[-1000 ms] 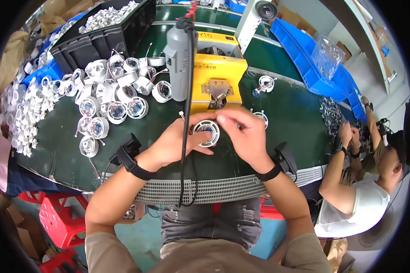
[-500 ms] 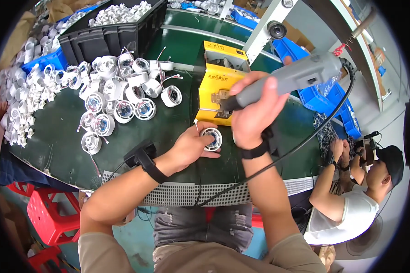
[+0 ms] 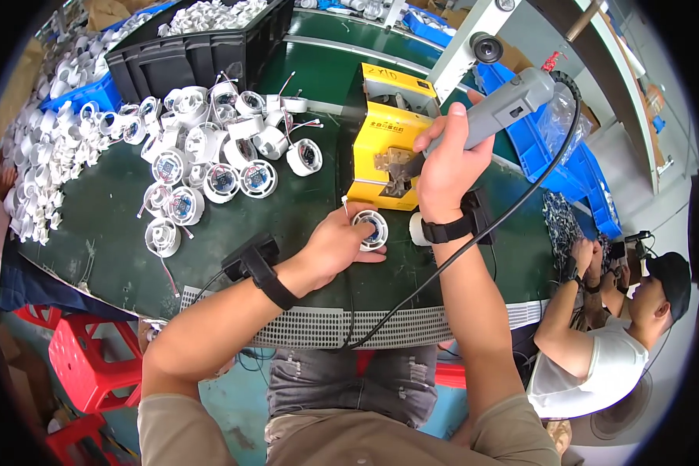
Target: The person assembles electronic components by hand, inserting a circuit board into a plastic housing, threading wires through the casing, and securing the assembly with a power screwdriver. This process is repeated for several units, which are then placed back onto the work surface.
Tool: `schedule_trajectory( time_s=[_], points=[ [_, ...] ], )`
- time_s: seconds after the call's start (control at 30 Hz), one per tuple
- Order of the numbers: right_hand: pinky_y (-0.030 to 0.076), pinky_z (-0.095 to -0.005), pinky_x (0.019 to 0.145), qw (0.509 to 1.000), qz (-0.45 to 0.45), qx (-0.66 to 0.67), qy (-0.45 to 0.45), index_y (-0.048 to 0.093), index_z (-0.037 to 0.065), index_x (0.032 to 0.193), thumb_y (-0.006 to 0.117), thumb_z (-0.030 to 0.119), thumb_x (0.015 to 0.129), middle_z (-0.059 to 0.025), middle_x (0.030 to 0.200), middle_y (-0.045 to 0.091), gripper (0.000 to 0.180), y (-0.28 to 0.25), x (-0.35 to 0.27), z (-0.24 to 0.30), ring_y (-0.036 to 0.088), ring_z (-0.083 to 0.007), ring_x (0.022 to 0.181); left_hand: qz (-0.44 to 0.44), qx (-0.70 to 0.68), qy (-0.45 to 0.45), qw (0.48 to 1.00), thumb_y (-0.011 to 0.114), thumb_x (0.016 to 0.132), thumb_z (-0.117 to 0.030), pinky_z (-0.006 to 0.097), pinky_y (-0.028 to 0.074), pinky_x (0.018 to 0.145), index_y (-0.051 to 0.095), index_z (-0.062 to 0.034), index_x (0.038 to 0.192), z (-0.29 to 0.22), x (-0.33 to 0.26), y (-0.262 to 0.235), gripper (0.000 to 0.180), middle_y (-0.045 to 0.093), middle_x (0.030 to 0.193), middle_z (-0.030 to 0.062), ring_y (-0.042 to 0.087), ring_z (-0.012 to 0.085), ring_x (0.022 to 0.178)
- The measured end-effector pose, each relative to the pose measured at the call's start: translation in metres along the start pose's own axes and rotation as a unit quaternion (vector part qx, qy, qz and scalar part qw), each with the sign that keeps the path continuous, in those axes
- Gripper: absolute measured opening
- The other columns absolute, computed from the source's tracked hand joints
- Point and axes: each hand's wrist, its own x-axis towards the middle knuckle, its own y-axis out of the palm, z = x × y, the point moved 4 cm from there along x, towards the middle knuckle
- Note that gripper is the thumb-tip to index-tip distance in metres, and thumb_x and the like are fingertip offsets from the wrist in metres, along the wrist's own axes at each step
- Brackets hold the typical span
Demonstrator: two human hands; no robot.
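Note:
In my left hand (image 3: 328,247) is a round white housing (image 3: 373,231) with a circuit board inside, gripped at the table surface with the thumb over its left side. A thin wire with a small white plug sticks up beside the fingers. My right hand (image 3: 452,167) is wrapped round a grey electric screwdriver (image 3: 501,111), whose black cable loops down past my right forearm. The screwdriver's dark nose points at the metal outlet on the front of a yellow screw feeder (image 3: 377,136); whether the bit touches it I cannot tell. Another white part (image 3: 419,230) stands by my right wrist, partly hidden.
Several white housings with boards and wires (image 3: 221,182) cover the table's left middle. Beyond them are a heap of small white parts (image 3: 50,175) and a black crate (image 3: 190,58). Blue bins (image 3: 575,186) line the right. A co-worker (image 3: 590,349) sits at the right.
The screwdriver has tilted and its nose has drawn slightly back from the feeder's outlet. The white part by my right wrist has come into sight. My left hand keeps its hold on the housing.

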Motion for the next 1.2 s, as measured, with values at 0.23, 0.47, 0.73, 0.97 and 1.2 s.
schedule_trajectory(
  time_s=[0.23, 0.47, 0.73, 0.97, 1.2],
  points=[
    [0.039, -0.0273, 0.046, 1.0, 0.0, 0.001, 0.001, 0.042, 0.0, 0.119, 0.051, 0.018, 0.094, -0.0057, 0.058, 0.049, 0.032, -0.002, -0.001, -0.001, 0.047, -0.0139, 0.047, -0.003, 0.006, 0.001, 1.0, 0.044, 0.096, -0.005, 0.038, 0.059, 0.081, 0.04, 0.0066, 0.129, 0.001, 0.001, 0.0, 0.036, 0.058, 0.105, 0.0155, 0.066, 0.0266, 0.087],
    [0.04, -0.0279, 0.046, 1.0, 0.031, -0.002, 0.004, 0.042, 0.0, 0.116, 0.052, 0.017, 0.094, -0.006, 0.06, 0.049, 0.03, -0.004, -0.009, 0.003, 0.048, -0.0148, 0.047, -0.005, 0.004, -0.008, 1.0, 0.042, 0.096, -0.006, 0.038, 0.059, 0.081, 0.041, 0.0069, 0.128, 0.0, 0.001, -0.001, 0.034, 0.058, 0.105, 0.0159, 0.066, 0.0271, 0.088],
    [0.041, -0.0281, 0.045, 0.996, 0.069, 0.036, 0.037, 0.035, -0.005, 0.121, 0.05, 0.02, 0.094, -0.0074, 0.059, 0.048, 0.04, -0.012, -0.047, 0.027, 0.048, -0.0155, 0.046, -0.003, 0.008, -0.004, 1.0, 0.042, 0.097, -0.007, 0.037, 0.058, 0.082, 0.044, 0.0057, 0.125, -0.002, 0.0, 0.001, 0.031, 0.059, 0.105, 0.0151, 0.066, 0.0267, 0.089],
    [0.042, -0.0274, 0.046, 0.995, 0.064, 0.046, 0.064, 0.038, -0.003, 0.121, 0.051, 0.022, 0.092, -0.0073, 0.059, 0.049, 0.04, -0.01, -0.059, 0.016, 0.048, -0.0154, 0.046, -0.002, 0.029, -0.006, 1.0, 0.042, 0.097, -0.008, 0.037, 0.057, 0.085, 0.046, 0.0042, 0.123, -0.003, 0.0, 0.001, 0.029, 0.061, 0.106, 0.014, 0.066, 0.024, 0.09],
    [0.042, -0.0279, 0.046, 0.994, 0.058, 0.056, 0.076, 0.038, -0.001, 0.121, 0.053, 0.024, 0.092, -0.007, 0.059, 0.049, 0.04, -0.01, -0.061, 0.012, 0.048, -0.0157, 0.046, 0.004, 0.031, -0.009, 0.999, 0.041, 0.097, -0.006, 0.039, 0.057, 0.087, 0.044, 0.0052, 0.124, -0.004, -0.001, 0.002, 0.03, 0.059, 0.109, 0.0143, 0.065, 0.0246, 0.095]
  ],
)
